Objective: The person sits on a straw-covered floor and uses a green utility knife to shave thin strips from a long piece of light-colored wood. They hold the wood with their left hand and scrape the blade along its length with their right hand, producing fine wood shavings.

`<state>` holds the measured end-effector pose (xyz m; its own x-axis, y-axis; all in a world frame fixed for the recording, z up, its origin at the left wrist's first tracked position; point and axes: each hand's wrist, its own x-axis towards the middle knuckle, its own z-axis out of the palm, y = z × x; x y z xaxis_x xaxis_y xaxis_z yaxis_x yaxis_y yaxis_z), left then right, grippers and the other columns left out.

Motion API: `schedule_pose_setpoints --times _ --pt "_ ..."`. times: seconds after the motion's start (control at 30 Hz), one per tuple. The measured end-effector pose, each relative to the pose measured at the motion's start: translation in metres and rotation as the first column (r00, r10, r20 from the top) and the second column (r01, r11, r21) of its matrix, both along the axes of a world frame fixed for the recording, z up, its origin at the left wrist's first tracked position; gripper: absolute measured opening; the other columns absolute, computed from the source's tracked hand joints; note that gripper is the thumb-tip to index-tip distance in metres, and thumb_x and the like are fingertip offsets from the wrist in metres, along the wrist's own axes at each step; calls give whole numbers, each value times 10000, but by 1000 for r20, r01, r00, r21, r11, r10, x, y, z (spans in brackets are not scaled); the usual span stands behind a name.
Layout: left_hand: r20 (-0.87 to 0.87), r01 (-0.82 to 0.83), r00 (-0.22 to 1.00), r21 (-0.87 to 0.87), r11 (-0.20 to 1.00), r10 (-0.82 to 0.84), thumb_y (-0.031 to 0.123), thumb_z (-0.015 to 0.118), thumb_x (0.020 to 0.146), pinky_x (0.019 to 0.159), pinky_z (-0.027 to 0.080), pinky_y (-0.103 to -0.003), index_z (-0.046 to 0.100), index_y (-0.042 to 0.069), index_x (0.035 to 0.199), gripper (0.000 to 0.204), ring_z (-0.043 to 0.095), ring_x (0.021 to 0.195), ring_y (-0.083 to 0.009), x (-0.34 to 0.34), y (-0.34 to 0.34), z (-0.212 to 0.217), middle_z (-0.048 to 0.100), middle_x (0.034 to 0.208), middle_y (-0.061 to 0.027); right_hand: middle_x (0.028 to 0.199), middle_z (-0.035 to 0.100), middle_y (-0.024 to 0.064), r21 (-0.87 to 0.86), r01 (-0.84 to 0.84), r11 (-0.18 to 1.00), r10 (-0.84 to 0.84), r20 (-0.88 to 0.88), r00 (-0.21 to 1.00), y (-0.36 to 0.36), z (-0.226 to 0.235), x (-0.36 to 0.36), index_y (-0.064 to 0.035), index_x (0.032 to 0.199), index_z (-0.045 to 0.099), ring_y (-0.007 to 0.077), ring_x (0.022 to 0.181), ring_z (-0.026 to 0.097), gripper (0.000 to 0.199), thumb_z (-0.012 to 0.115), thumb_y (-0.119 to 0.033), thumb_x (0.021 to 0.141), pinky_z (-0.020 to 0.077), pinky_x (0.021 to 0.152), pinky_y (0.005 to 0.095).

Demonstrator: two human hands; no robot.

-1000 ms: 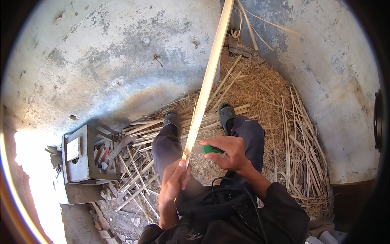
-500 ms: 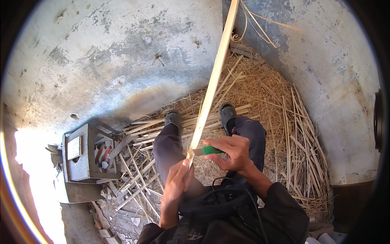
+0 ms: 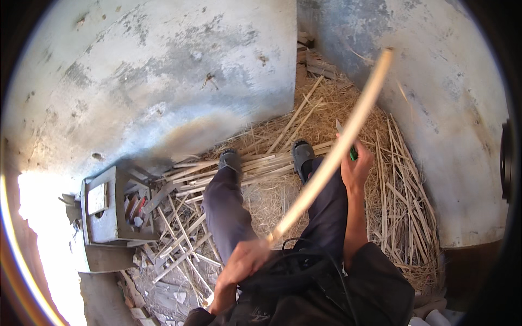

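A long pale wooden strip (image 3: 331,157), smeared by motion, slants from low centre to upper right. My left hand (image 3: 247,262) is closed round its near end, close to my lap. Farther out, my right hand (image 3: 357,165) grips a knife by its green handle (image 3: 353,154); the short blade (image 3: 339,127) points up and away. The strip crosses in front of part of the knife and the fingertips. Whether the right hand also touches the strip, I cannot tell.
Shavings (image 3: 353,103) and several loose strips (image 3: 418,206) cover the floor around my shoes (image 3: 302,151). A worn wooden box (image 3: 106,217) with odds and ends stands at left. Weathered walls (image 3: 179,60) rise ahead and at right.
The strip has swung right and its far end has come into view. My right hand has moved forward and right with the knife, away from the strip's near end. My left hand has shifted slightly down.
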<state>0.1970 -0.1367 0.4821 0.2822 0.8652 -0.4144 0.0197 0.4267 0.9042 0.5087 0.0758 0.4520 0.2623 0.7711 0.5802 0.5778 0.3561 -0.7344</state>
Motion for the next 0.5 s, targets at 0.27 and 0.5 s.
schedule_pose_setpoints --times 0.27,0.5 --pt "-59 -230 969 127 965 238 481 452 1182 431 303 -243 609 62 845 559 402 459 -56 -9 25 9 467 570 28 897 804 110 -69 -504 861 503 -39 864 -64 17 -49 -45 1061 817 207 710 753 273 859 -282 931 565 645 341" --pt "-2 -240 970 160 958 243 488 437 1193 422 294 -237 609 68 848 570 392 443 -53 5 30 13 472 565 31 837 773 21 43 -669 742 633 280 721 -81 25 -72 -124 1056 819 231 675 734 308 906 -364 885 545 606 357"
